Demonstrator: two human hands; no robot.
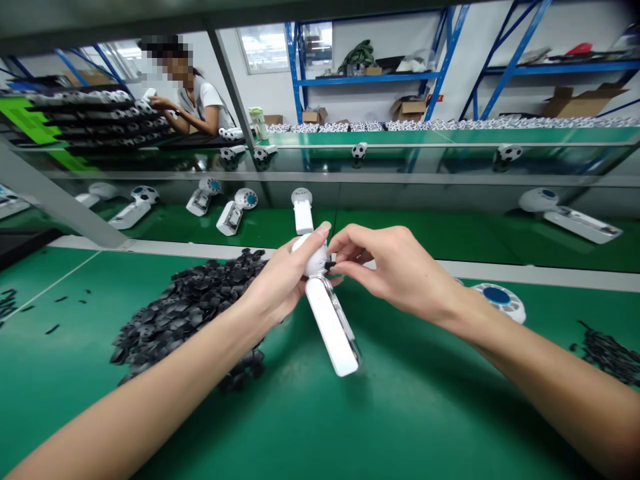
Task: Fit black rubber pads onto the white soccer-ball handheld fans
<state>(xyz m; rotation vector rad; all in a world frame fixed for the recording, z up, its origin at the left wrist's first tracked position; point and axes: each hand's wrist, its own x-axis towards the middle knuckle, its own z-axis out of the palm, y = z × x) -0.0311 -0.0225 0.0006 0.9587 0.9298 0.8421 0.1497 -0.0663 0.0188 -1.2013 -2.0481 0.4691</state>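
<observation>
My left hand [285,283] is wrapped round the ball-shaped head of a white device [333,327]. Its long handle points down toward me, with an open side showing along the right edge. My right hand [385,263] pinches a small black piece [330,265] against the right side of that head; the fingers partly hide where they meet. Left of the device lies a heap of black plastic pieces [195,307], partly behind my left forearm. Just beyond my right forearm sits a white round part with a blue centre [497,297].
Thin black strips [607,353] lie in a pile at the right. Beyond the table edge, a green conveyor [400,230] carries several similar white devices [233,212]. A slanted metal post [65,197] stands at the left. Across the line, a person [195,100] holds a white item beside stacked trays.
</observation>
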